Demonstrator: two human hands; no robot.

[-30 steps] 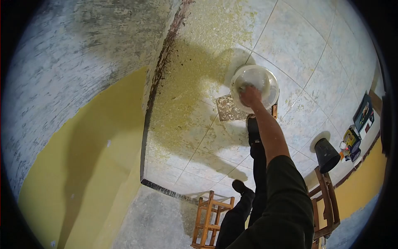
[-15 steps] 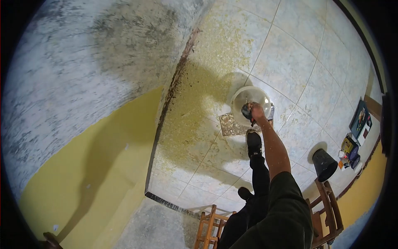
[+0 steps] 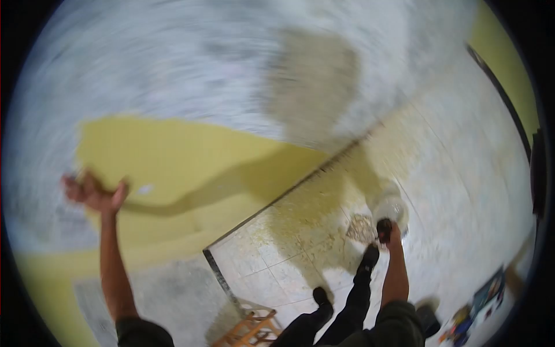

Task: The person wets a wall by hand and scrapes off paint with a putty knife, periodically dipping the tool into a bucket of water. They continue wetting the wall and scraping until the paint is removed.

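Note:
My left hand (image 3: 99, 195) is raised at the left, fingers spread and holding nothing, in front of the wall beside its yellow patch (image 3: 173, 156). At the lower right, my right hand (image 3: 395, 233) is closed round a dark, rounded tool (image 3: 384, 227) whose exact kind I cannot tell. That tool overlaps the front of a whitish translucent bucket (image 3: 398, 205) on the tiled floor. Under and beside the bucket lies a flat, paint-specked board (image 3: 361, 229). My shoe (image 3: 370, 254) stands close to the board.
Yellow flakes (image 3: 312, 231) litter the tiles along the wall's foot. A wooden stool (image 3: 251, 328) stands at the bottom, near the corner. To the lower right are a black bucket (image 3: 428, 320) and several small items (image 3: 459, 325). The upper wall (image 3: 191, 69) is patchy grey-white.
My view has swung toward the wall, so the bucket and right hand appear lower and farther right. My left hand, barely visible before at the lower left, is now raised in full view.

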